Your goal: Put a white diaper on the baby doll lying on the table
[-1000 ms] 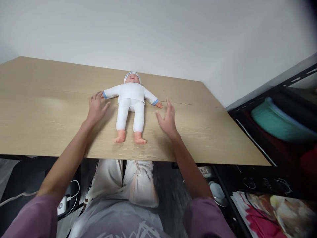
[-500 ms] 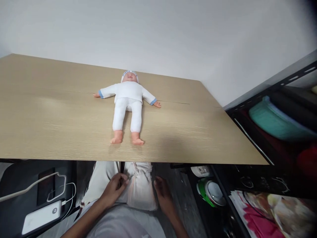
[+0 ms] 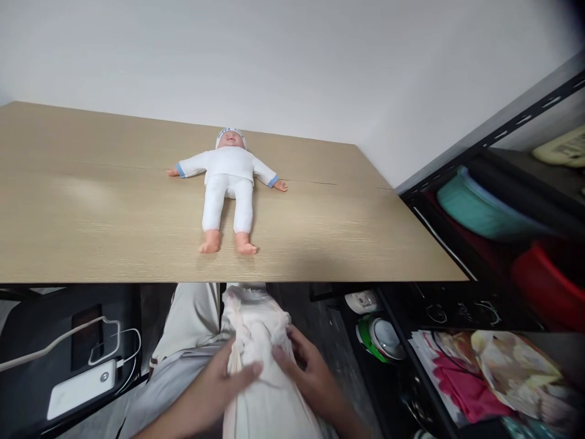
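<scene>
A white diaper [image 3: 261,347] with ruffled, pinkish edges lies stretched lengthwise over my lap, below the table's front edge. My left hand [image 3: 231,375] grips its left side, thumb on top and fingers hidden beneath. On the opposite side, my right hand [image 3: 304,366] holds the edge, with its thumb pressed on the upper surface. A baby doll [image 3: 229,177] in a white suit with blue cuffs and a white cap lies on its back on the table, arms spread and feet toward me. Neither hand touches the doll.
The wooden table [image 3: 114,244] meets a white wall behind. At left, a white power bank [image 3: 82,389] with cables rests on a black chair [image 3: 27,341]. A black shelf [image 3: 484,146] at right holds a teal basin [image 3: 484,207], a red basin [image 3: 543,280] and bags.
The diaper has come up nearer to me and is drawn out longer. Both hands, earlier beside it, now hold its sides. The view has shifted slightly; the doll lies as before.
</scene>
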Action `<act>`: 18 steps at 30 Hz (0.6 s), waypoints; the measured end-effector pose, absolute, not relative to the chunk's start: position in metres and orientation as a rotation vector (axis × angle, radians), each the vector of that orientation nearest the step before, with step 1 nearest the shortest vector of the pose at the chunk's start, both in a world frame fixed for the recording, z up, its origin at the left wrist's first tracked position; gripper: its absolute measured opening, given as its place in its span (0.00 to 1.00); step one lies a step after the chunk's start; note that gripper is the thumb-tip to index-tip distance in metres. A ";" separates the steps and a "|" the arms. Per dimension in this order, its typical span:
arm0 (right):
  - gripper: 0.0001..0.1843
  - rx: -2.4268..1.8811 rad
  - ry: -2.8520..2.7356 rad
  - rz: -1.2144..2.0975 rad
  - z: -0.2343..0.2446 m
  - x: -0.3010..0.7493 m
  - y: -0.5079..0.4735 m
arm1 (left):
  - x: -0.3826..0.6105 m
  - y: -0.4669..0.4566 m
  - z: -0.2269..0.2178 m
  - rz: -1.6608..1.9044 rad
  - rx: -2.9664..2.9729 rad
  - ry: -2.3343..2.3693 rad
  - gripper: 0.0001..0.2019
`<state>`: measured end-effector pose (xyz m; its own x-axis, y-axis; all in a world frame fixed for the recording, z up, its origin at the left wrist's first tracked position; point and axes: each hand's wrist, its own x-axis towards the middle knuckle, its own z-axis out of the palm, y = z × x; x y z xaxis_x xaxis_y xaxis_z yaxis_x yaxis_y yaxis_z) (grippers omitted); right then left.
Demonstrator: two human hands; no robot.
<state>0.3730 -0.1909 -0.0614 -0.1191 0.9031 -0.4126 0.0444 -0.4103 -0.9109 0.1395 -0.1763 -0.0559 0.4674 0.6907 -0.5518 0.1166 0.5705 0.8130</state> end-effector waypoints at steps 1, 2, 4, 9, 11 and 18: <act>0.27 -1.488 -1.130 1.566 -0.041 0.373 -0.202 | 0.131 -0.191 -0.041 0.433 0.924 1.040 0.35; 0.24 -1.485 -1.182 1.558 -0.024 0.371 -0.210 | 0.122 -0.202 -0.029 0.450 0.951 1.049 0.34; 0.21 -1.481 -1.238 1.512 -0.002 0.363 -0.218 | 0.108 -0.214 -0.014 0.479 1.021 1.110 0.32; 0.23 -1.465 -1.315 1.413 -0.007 0.332 -0.190 | 0.099 -0.192 -0.020 0.594 0.935 1.310 0.45; 0.24 -1.456 -1.345 1.360 -0.019 0.323 -0.176 | 0.102 -0.178 -0.027 0.665 0.822 1.304 0.49; 0.21 -1.581 -1.558 0.724 -0.058 0.318 -0.165 | 0.105 -0.157 -0.053 0.796 0.640 1.243 0.48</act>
<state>0.3178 -0.1649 -0.0577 0.0842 0.9884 0.1267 0.5402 0.0616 -0.8393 0.1050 -0.1574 -0.0528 0.1261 0.8136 -0.5676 -0.1757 0.5814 0.7944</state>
